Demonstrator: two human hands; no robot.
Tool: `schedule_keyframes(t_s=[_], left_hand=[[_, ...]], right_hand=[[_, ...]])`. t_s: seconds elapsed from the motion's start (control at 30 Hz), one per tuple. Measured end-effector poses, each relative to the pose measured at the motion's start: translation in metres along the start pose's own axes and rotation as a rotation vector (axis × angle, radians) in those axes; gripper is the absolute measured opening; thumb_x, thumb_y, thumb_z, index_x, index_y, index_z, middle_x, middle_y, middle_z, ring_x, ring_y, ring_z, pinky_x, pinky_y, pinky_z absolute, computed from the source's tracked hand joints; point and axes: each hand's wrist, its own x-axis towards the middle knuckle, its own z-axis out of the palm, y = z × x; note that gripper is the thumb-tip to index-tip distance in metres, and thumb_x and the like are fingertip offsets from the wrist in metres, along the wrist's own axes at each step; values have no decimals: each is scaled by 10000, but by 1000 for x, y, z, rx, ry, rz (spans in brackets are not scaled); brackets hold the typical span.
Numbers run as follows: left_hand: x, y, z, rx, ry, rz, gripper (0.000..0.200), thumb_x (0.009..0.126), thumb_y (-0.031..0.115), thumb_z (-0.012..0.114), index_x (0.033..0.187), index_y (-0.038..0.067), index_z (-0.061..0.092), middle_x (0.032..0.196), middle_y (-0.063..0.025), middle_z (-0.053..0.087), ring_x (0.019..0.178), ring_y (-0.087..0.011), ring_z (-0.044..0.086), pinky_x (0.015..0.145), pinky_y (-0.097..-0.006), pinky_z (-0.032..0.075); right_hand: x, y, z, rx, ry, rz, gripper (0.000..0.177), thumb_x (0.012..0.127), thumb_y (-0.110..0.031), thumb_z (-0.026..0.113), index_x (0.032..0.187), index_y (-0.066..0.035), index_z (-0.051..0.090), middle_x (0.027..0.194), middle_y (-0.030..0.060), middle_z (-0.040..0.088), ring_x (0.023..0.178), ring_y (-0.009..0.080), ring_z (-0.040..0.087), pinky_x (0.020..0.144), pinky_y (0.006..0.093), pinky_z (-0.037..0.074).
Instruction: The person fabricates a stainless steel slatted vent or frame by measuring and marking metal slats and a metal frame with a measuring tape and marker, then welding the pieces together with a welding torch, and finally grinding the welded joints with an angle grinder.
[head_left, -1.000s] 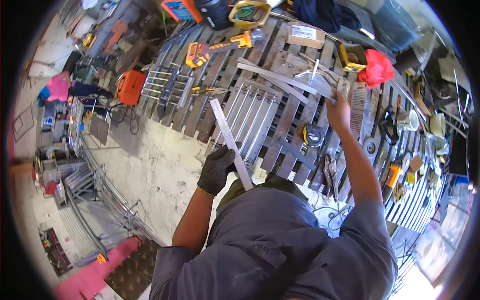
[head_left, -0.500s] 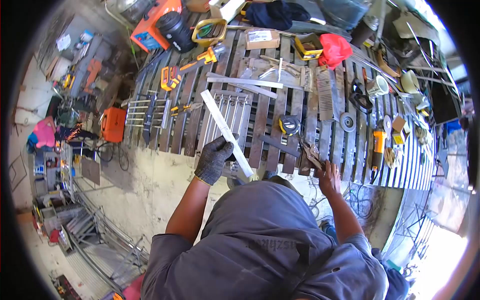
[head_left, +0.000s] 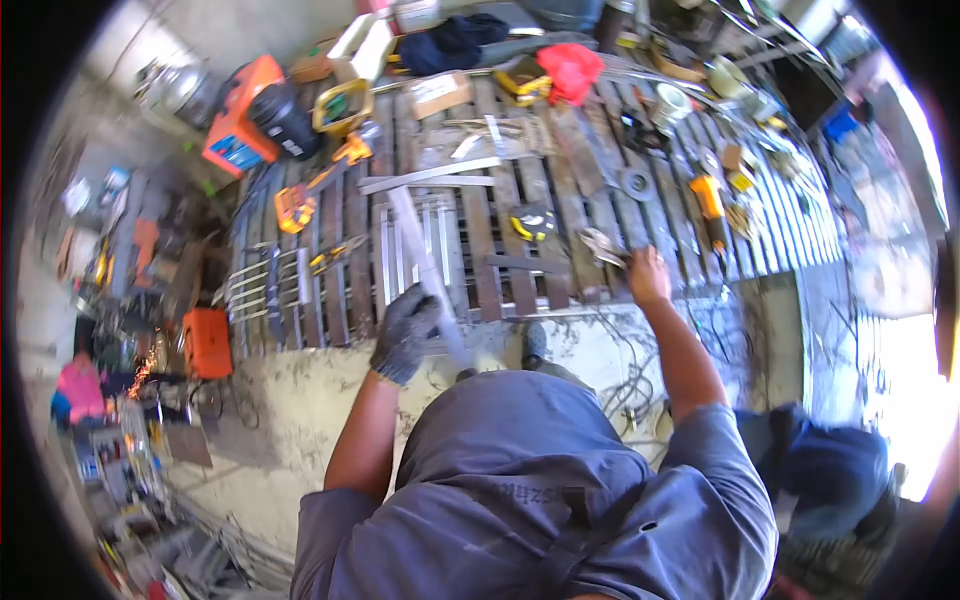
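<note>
My left hand, in a dark grey knit glove, is closed around a flat pale metal bar. The bar slants over the slatted table's near edge, its lower end blurred. My bare right hand is at the near edge with its fingers closed on the handles of locking pliers, jaws pointing left. A dark flat bar lies left of the pliers, and a tape measure sits beyond it. Under the held bar is a set of parallel metal rods.
The slatted table also carries an orange-handled grinder, a grey disc, a cardboard box and a red bag. A person in pink is near sparks at left. Someone in dark blue clothing is at right.
The camera view has shifted and turned, so the table appears higher and further left. Both hands keep their holds on the bar and the pliers. The blue-clothed person shows more at right.
</note>
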Motion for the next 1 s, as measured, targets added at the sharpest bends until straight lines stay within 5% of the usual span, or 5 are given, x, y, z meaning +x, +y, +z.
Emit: schedule_keyframes(t_s=[0.43,0.53,0.7,0.83,1.0], left_hand=[[-16,-55,25,915,-204,238,404,912,393,858,1032,18,764,824,-209,728,695,-327,702,679,-458,543],[9,-76,65,969,-210,360,401,910,391,856,1087,39,780,881,-231,753,774,-403,746,708,-475,566],[73,-86,158,1096,-272,385,818,942,381,835,1653,175,485,1189,-207,790,1045,-435,774,885,-520,616],[148,-106,245,1201,-361,314,886,935,336,828,1709,258,404,1418,-240,668,1149,-469,726,953,-535,595],[227,-159,300,1316,-306,374,756,955,224,746,1658,346,496,1353,-271,635,1055,-501,734,906,-564,599]], right_hand=[[-35,47,-72,268,47,506,685,947,-279,831,1515,-22,546,1506,314,590,1431,482,548,1194,540,466],[-10,109,-75,218,81,550,728,919,-275,827,1530,-31,516,1493,287,591,1403,458,578,1159,543,504],[64,184,-82,182,93,614,774,922,-272,800,1566,1,468,1456,303,637,1379,462,606,1144,537,512],[117,247,-31,96,198,419,894,907,-280,833,1640,1,404,1390,269,703,1297,455,668,1107,523,540],[172,284,-31,351,-219,359,966,831,-359,895,1610,8,458,1300,279,753,1249,408,724,1085,477,558]])
